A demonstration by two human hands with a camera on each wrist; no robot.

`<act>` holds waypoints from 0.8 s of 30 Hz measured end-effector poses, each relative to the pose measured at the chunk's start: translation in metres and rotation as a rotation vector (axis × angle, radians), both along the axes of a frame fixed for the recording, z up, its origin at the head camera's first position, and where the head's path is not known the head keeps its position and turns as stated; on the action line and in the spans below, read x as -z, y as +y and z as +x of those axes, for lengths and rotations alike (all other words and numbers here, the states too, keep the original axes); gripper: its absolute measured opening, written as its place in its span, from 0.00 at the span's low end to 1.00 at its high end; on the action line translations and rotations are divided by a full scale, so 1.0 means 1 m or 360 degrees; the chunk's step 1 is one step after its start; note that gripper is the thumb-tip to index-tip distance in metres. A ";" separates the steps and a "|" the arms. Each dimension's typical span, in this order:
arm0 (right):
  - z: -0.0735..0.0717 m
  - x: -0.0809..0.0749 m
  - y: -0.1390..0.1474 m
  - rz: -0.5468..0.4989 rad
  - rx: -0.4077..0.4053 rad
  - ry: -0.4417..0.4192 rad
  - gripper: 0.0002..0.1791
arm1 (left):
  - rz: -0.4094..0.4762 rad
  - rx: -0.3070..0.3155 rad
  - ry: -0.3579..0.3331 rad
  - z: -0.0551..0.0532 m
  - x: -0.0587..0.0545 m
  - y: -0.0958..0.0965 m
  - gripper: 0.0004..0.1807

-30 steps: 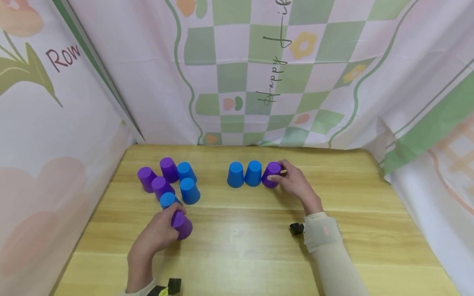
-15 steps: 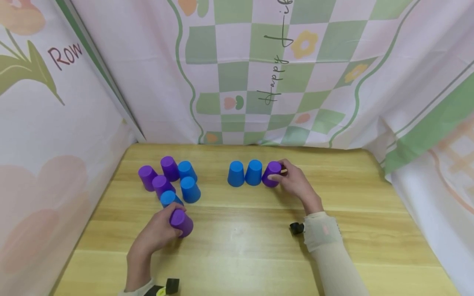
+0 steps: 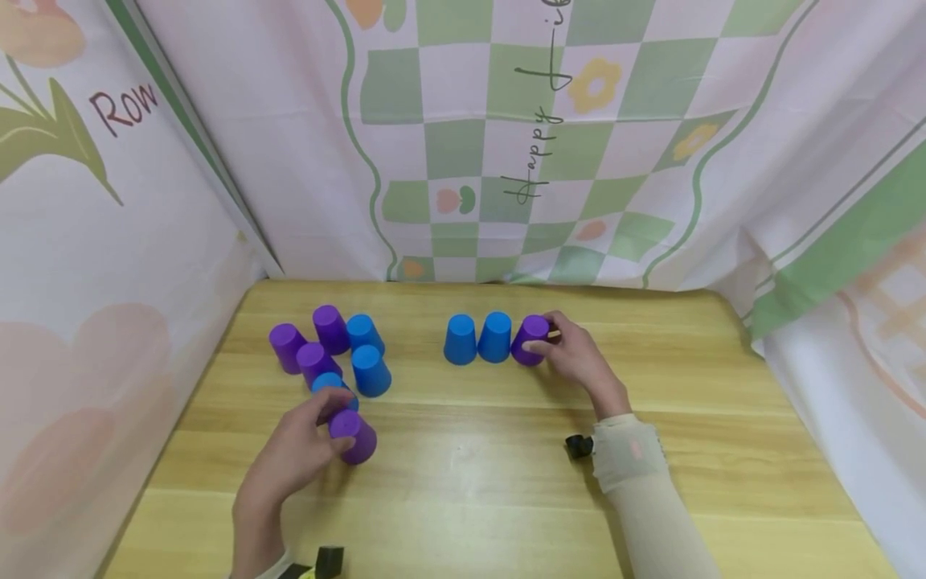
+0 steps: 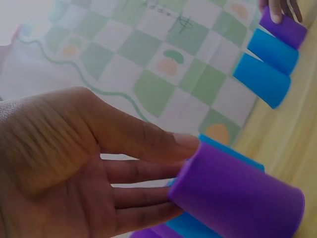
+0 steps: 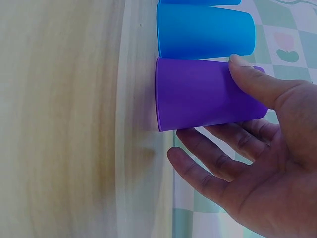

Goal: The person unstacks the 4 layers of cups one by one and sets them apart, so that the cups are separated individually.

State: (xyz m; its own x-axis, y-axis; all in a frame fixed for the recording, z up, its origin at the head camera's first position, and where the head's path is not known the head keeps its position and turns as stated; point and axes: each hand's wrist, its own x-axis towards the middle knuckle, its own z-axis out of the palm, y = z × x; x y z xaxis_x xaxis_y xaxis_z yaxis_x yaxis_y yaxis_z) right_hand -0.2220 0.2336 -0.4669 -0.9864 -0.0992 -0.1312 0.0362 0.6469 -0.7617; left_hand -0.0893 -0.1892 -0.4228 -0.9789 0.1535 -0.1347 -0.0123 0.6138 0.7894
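Observation:
At the front of the left cluster, an upside-down purple cup (image 3: pixel 359 441) stands on the table. My left hand (image 3: pixel 297 446) is around its narrow end, thumb in front and forefinger reaching behind, with a gap showing between forefinger and cup. The left wrist view has those fingers (image 4: pixel 143 197) nearly straight, their tips at the edge of the purple cup (image 4: pixel 242 193). Farther right, my right hand (image 3: pixel 582 358) holds another upside-down purple cup (image 3: pixel 530 331) between thumb and fingers. That cup (image 5: pixel 203 94) sits beside a blue cup (image 5: pixel 205 30), at the right end of a row.
Two blue cups (image 3: pixel 460 342) complete the back row. Behind my left hand, several purple cups (image 3: pixel 287 347) and blue cups (image 3: pixel 372 371) stand close together, upside down. A patterned curtain (image 3: pixel 463 153) hangs along the back edge of the wooden table (image 3: pixel 492 482).
My left hand has loosened around the front purple cup and drawn slightly left, its forefinger lifting off; the cup stays in place. My right hand keeps its hold on the other cup.

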 end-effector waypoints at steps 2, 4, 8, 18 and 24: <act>0.000 0.000 0.000 0.0004 0.0000 -0.0004 0.31 | 0.0038 0.0013 0.0059 -0.001 -0.002 0.002 0.28; 0.000 0.000 0.000 0.0008 -0.0001 -0.0008 0.31 | 0.0101 0.0025 0.0137 -0.003 -0.002 0.005 0.29; 0.000 -0.001 0.000 0.0004 -0.0001 -0.0009 0.30 | 0.0246 0.0035 0.0282 -0.009 -0.001 0.017 0.29; 0.000 -0.001 0.000 0.0001 0.0001 -0.0006 0.30 | 0.0591 0.0067 0.0420 -0.031 0.014 0.066 0.25; 0.000 -0.001 0.000 -0.0007 0.0007 -0.0010 0.30 | 0.0932 0.0001 0.0276 -0.047 0.027 0.101 0.24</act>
State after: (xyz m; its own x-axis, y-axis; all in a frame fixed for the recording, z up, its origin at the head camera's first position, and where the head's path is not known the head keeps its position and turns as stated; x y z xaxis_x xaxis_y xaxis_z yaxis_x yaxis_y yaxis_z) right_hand -0.2215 0.2337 -0.4659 -0.9859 -0.0955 -0.1372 0.0441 0.6431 -0.7645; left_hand -0.1366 -0.0881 -0.4503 -0.9789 0.1545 0.1340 0.1472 0.0771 0.9861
